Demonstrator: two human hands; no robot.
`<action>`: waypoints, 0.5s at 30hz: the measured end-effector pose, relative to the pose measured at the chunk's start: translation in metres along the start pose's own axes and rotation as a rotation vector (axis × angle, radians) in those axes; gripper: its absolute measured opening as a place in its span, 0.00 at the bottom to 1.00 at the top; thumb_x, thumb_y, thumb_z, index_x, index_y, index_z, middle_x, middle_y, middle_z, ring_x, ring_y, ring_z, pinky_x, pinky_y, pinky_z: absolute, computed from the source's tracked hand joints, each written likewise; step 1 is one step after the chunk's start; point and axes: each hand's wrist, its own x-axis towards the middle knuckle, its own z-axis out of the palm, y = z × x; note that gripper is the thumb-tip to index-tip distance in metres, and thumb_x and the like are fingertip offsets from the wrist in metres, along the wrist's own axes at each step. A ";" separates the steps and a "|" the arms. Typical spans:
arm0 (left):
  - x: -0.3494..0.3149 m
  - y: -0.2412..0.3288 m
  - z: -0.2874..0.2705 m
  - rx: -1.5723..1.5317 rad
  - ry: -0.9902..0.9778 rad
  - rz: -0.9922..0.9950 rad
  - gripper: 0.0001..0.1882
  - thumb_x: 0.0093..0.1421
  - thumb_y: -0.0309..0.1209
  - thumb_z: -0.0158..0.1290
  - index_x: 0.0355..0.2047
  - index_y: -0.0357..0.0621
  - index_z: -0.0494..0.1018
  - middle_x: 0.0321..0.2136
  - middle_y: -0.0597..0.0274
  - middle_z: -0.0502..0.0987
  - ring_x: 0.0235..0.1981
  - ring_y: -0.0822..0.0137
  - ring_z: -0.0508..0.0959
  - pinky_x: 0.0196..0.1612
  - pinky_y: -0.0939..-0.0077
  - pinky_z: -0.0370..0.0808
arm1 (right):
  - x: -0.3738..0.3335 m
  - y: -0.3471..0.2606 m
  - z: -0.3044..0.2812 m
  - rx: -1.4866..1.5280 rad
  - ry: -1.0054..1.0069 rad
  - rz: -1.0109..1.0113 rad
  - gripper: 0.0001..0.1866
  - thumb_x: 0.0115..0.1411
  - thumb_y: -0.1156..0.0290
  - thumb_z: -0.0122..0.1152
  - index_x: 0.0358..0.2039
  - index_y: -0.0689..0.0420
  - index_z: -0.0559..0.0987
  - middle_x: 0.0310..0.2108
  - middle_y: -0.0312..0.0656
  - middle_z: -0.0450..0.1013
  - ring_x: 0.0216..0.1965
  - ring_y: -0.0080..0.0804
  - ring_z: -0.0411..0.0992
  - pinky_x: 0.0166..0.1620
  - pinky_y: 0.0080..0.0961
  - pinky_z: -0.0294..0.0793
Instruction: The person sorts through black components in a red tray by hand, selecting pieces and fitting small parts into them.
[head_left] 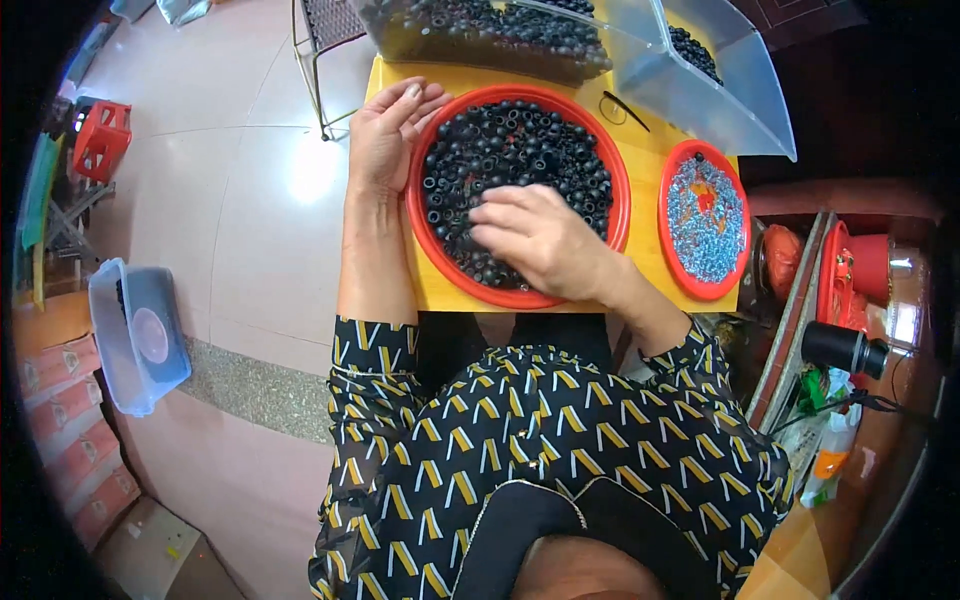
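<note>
A round red tray [620,190] on the yellow table is filled with small black hollow plastic caps [520,150]. My left hand [393,130] is at the tray's left rim, fingers curled and thumb bent in against them. Whether a small piece lies between those fingertips cannot be seen. Over the lower middle of the caps is my right hand [545,240], its fingers bent down together and slightly blurred. Its fingertips are against the black caps, and what they pinch is hidden.
A smaller red tray [664,215] of silvery-blue small pieces [708,225] lies to the right. Behind stand a clear bin of black caps [490,35] and a tilted clear bin [735,90]. Glasses [625,110] rest between. A blue-white tub [140,335] sits on the left floor.
</note>
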 end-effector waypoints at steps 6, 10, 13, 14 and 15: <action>0.003 -0.002 0.000 -0.002 0.005 -0.015 0.13 0.58 0.21 0.48 0.42 0.25 0.66 0.36 0.42 0.73 0.39 0.53 0.77 0.43 0.66 0.77 | -0.034 0.022 -0.018 -0.108 0.075 0.093 0.09 0.47 0.79 0.54 0.31 0.60 0.75 0.41 0.42 0.72 0.47 0.41 0.68 0.49 0.35 0.67; 0.006 -0.004 -0.001 0.005 -0.025 0.000 0.13 0.58 0.21 0.48 0.42 0.25 0.66 0.37 0.41 0.73 0.39 0.52 0.77 0.43 0.65 0.77 | -0.045 0.029 -0.030 -0.128 0.104 0.149 0.10 0.43 0.81 0.57 0.30 0.62 0.75 0.39 0.44 0.72 0.45 0.44 0.69 0.48 0.35 0.69; 0.006 -0.002 -0.001 -0.002 -0.013 -0.001 0.13 0.58 0.21 0.48 0.42 0.25 0.66 0.37 0.42 0.73 0.39 0.53 0.77 0.43 0.65 0.77 | -0.045 0.029 -0.032 -0.088 0.159 0.187 0.09 0.44 0.81 0.58 0.29 0.62 0.76 0.36 0.45 0.72 0.42 0.43 0.69 0.46 0.34 0.69; 0.005 0.000 -0.001 0.002 -0.014 0.004 0.13 0.58 0.21 0.48 0.42 0.25 0.66 0.36 0.42 0.73 0.38 0.53 0.77 0.43 0.65 0.77 | -0.044 0.029 -0.032 -0.050 0.195 0.216 0.08 0.44 0.81 0.58 0.29 0.62 0.76 0.35 0.45 0.72 0.41 0.43 0.70 0.45 0.34 0.69; 0.006 -0.001 0.000 0.003 -0.018 0.005 0.13 0.58 0.21 0.48 0.42 0.25 0.66 0.36 0.42 0.73 0.38 0.53 0.77 0.43 0.65 0.77 | -0.042 0.028 -0.032 -0.053 0.195 0.220 0.08 0.44 0.81 0.58 0.29 0.62 0.76 0.35 0.45 0.72 0.41 0.43 0.70 0.45 0.34 0.69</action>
